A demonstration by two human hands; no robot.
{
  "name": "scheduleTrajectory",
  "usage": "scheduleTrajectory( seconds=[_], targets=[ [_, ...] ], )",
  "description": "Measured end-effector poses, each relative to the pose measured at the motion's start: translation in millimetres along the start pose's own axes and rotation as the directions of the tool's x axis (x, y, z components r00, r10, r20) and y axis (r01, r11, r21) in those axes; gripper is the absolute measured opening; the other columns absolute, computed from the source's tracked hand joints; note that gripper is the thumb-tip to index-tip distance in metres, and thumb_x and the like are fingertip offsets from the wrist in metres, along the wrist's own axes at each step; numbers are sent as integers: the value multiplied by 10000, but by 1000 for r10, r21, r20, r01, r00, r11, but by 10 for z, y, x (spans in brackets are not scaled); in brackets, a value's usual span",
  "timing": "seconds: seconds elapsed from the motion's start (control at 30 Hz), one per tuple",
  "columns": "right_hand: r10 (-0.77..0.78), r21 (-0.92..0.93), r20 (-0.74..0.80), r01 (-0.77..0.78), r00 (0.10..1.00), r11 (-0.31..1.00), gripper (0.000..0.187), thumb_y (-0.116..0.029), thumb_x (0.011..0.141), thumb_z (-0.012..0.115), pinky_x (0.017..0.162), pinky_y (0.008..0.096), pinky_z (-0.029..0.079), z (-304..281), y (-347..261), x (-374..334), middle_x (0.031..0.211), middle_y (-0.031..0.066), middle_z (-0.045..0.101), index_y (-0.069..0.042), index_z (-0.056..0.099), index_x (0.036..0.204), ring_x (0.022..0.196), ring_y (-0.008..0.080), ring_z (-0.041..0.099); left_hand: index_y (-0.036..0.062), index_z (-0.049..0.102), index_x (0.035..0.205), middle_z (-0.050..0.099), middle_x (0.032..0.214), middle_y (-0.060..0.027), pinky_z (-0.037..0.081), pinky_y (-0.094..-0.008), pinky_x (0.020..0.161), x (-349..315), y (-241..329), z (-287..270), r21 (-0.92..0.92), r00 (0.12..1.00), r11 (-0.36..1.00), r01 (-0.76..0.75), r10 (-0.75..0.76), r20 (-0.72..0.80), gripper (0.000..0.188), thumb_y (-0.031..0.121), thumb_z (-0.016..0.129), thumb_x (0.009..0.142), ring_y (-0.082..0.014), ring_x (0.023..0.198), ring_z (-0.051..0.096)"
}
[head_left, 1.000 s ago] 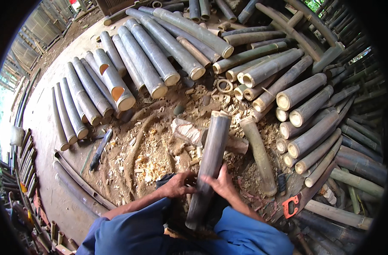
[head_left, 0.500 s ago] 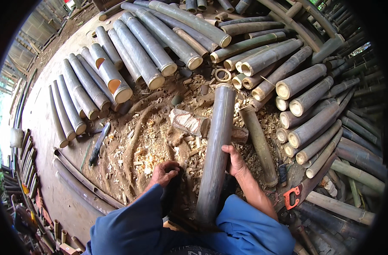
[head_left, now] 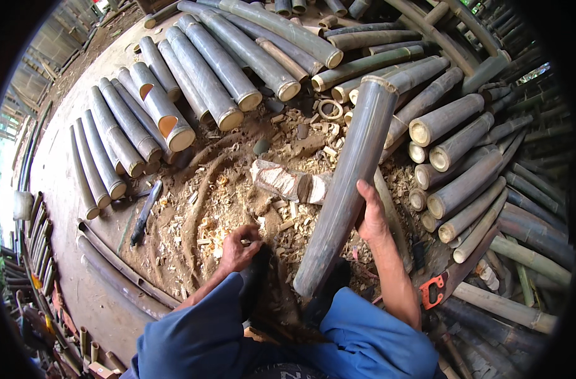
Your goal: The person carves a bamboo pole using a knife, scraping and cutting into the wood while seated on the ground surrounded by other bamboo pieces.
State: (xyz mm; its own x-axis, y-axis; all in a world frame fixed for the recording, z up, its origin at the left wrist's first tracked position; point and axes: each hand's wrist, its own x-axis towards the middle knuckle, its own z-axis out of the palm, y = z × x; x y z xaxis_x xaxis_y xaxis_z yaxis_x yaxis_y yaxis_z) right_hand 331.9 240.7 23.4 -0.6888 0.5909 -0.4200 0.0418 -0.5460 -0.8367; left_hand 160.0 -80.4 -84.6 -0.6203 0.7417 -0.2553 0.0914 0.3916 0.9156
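Head view is showing a wide floor (head_left: pixel 54 189), with dirt in its middle. A long row of bamboo tubes (head_left: pixel 203 76) is lying at the far side, toward the left. A big pile of bamboo (head_left: pixel 452 117) is sitting at the right. Most of these tubes are looking whole.

A thick gray tube (head_left: pixel 346 183) is slanting in the air near the middle, with its top pointing away and to the right, in front of the pile. No hole is showing on its near side, but its back is hiding. One tube with two holes (head_left: pixel 160 105) is lying in the row, so that one seems to be further along than the gray one.

A saw (head_left: pixel 432 292) with an orange handle is lying at the right, away from both hands. A chopped log (head_left: pixel 278 180) is lying just past the gray tube. A long dark tool (head_left: pixel 147 211) is lying at the left.

The right hand (head_left: pixel 371 215) is gripping the gray tube, with the thumb in front. The left hand (head_left: pixel 239 247) is hanging off the tube, fingers bent; nobody can tell if it is holding anything.

A small ring (head_left: pixel 321 111) is lying beyond the log. Tiny wood chips (head_left: pixel 206 234) are covering the dirt, so some cutting seems to be done.
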Motion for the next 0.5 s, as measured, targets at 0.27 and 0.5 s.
scheduleTrajectory(
  seconds=[0.27, 0.5],
  targets=[
    [228, -5, 10, -228, 974, 974, 1029, -455, 736, 922, 1071, 445, 485, 306, 736, -769, 1332, 119, 561, -32, 436, 1539, 1243, 260, 549, 138, 428, 1610, 460, 1612, -160, 351, -514, 1267, 1341, 1050, -258, 654, 907, 633, -415, 347, 239, 1060, 266, 938, 689, -384, 1513, 385],
    [314, -92, 66, -308, 947, 947, 1036, -435, 822, 889, 1160, 457, 411, 227, 1256, -930, 1419, 141, 493, -49, 323, 1599, 1343, 278, 482, 77, 510, 1497, 624, 1342, -127, 415, -455, 1136, 1777, 760, -101, 660, 849, 534, -529, 323, 419, 1048, 457, 975, 638, -309, 1303, 562]
  ],
)
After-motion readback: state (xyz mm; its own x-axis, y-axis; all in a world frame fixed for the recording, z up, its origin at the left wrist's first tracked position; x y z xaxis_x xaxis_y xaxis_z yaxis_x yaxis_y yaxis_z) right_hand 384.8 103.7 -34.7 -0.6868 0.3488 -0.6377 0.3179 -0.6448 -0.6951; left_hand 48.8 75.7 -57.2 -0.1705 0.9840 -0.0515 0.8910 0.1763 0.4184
